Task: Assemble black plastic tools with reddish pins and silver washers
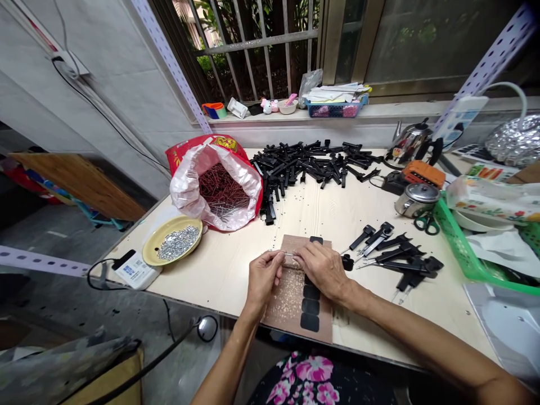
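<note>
My left hand (pixel 264 275) pinches one end of a thin metal pin (pixel 287 255) over a brown work board (pixel 295 295) with black pads near the table's front edge. My right hand (pixel 323 269) is closed at the pin's other end, fingers curled over a small black part I cannot make out. Just right of it lie several finished black-handled pieces (pixel 396 256). A heap of black plastic parts (pixel 307 163) covers the back of the table. A red and white bag of pins (pixel 217 188) stands open at the left, beside a yellow dish of small metal bits (pixel 172 244).
A green basket (pixel 464 247) with papers sits at the right. A small steel pot (pixel 415 199), green scissors (pixel 426 223), an orange device (pixel 424 173) and a kettle (pixel 409 140) stand behind. A white box with cable (pixel 135 270) lies at the left edge.
</note>
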Action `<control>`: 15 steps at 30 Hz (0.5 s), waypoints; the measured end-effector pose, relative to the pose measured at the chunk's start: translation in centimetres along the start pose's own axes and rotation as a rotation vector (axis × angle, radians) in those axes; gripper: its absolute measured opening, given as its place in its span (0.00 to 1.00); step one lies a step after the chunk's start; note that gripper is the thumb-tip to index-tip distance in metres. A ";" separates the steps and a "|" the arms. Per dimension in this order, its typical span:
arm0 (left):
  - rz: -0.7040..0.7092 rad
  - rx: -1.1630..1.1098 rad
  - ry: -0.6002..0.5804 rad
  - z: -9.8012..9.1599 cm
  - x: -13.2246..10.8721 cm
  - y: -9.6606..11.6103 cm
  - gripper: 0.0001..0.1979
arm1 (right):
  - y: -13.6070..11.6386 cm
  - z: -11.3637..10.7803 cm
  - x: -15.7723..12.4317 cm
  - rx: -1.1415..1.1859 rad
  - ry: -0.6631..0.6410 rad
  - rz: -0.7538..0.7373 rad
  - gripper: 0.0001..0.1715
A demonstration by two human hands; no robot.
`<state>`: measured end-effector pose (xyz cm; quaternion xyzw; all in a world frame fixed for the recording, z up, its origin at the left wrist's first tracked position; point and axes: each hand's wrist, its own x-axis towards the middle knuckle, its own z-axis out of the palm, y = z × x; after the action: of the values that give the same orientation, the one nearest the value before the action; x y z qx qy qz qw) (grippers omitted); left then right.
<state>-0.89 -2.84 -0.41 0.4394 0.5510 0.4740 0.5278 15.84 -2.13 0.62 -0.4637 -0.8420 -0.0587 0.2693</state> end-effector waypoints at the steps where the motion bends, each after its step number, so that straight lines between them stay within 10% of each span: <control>1: -0.006 0.001 -0.008 0.0 0.1 -0.1 0.16 | 0.1 -0.1 0.0 0.006 -0.007 -0.010 0.10; 15: 0.037 0.165 -0.025 0.5 -0.1 0.7 0.16 | 1.0 -0.4 -0.5 0.216 -0.109 0.081 0.12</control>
<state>-0.41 -2.78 0.28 0.4971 0.5735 0.4312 0.4879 17.04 -2.10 0.56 -0.4683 -0.8373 0.0688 0.2737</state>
